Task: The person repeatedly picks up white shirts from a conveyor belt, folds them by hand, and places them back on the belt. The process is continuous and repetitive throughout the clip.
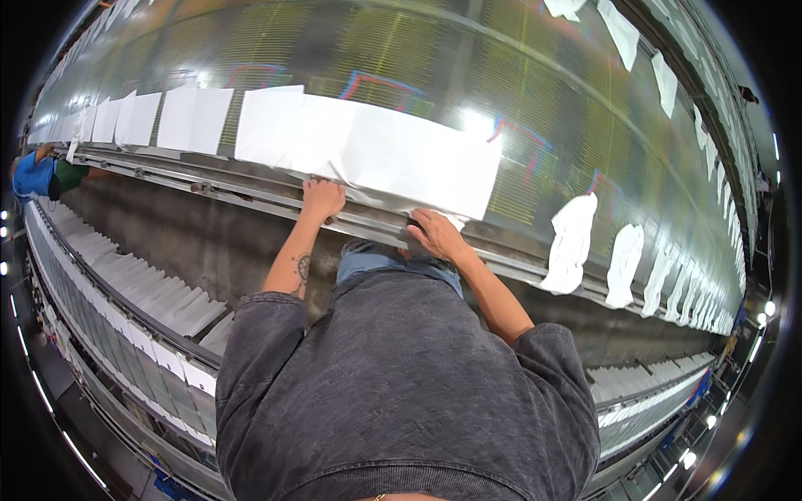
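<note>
A white fabric piece (pixel 401 150) lies spread on the long, shiny table before me, with a small crease near its front edge. My left hand (pixel 324 199) is at that front edge, its fingers curled down at the metal rail; whether they pinch the cloth is unclear. My right hand (pixel 437 233) rests with bent fingers on the near edge, by the fabric's right front part, where a bit of cloth bunches beside it. Red and blue printed lines (pixel 382 81) show on the table just beyond the fabric.
Flat white pieces (pixel 195 119) lie along the table to the left, and bunched white cloths (pixel 570 244) hang over its edge at right. A co-worker in a blue top (pixel 32 175) stands far left. Behind me runs another rack with white pieces (pixel 144 282).
</note>
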Demonstrator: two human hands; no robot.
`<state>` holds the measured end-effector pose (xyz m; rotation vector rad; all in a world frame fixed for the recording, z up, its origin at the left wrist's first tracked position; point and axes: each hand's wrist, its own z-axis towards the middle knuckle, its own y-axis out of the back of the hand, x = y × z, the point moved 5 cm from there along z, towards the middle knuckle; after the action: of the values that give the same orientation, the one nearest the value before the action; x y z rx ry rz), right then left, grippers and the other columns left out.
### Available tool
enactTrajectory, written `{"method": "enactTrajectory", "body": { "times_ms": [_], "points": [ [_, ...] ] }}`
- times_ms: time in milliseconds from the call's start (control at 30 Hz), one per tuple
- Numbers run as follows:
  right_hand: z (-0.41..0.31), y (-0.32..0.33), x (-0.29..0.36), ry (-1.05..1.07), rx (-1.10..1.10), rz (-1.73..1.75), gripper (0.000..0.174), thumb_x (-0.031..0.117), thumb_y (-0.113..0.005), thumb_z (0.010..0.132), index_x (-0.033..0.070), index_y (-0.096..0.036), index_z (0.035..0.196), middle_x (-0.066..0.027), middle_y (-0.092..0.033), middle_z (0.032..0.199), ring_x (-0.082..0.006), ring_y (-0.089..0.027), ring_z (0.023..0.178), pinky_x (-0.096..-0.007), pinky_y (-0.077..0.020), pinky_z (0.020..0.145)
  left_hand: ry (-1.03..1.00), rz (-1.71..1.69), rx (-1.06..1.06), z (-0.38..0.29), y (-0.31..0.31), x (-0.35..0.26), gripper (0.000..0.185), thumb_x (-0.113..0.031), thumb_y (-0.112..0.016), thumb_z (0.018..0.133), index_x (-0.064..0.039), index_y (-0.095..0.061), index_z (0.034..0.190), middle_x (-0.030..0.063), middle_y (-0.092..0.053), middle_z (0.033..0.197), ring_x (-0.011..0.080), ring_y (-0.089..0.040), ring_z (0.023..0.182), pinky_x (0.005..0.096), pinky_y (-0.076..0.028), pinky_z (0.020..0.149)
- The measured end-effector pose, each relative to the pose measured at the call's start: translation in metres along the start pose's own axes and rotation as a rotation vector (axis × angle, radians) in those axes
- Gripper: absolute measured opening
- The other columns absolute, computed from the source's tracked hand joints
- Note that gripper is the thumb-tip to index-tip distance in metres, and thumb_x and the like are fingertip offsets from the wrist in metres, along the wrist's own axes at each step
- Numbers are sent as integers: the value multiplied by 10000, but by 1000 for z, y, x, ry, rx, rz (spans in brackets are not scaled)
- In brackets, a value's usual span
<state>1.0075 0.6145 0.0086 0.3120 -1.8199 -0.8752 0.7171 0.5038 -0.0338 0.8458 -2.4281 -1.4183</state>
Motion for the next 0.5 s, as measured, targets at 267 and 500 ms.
{"method": "enactTrajectory", "body": {
  "times_ms": [267,500],
  "points": [
    [107,15,34,-93,98,-25,276,287,-618,980,40,-727,1035,-200,-722,1009,-415,-696,942,-514,-561,823,503,-824,-333,-10,12,103,366,-117,-649,935,88,-597,1234,274,-664,1191,376,-725,915,498,-552,866],
    [354,11,80,226,-99,-37,180,214,-659,938,79,-765,991,-171,-684,948,-369,-678,895,-485,-540,797,543,-1318,-233,23,-16,106,274,21,-606,917,139,-522,1150,251,-686,1099,249,-757,694,337,-616,546]
  ]
}}
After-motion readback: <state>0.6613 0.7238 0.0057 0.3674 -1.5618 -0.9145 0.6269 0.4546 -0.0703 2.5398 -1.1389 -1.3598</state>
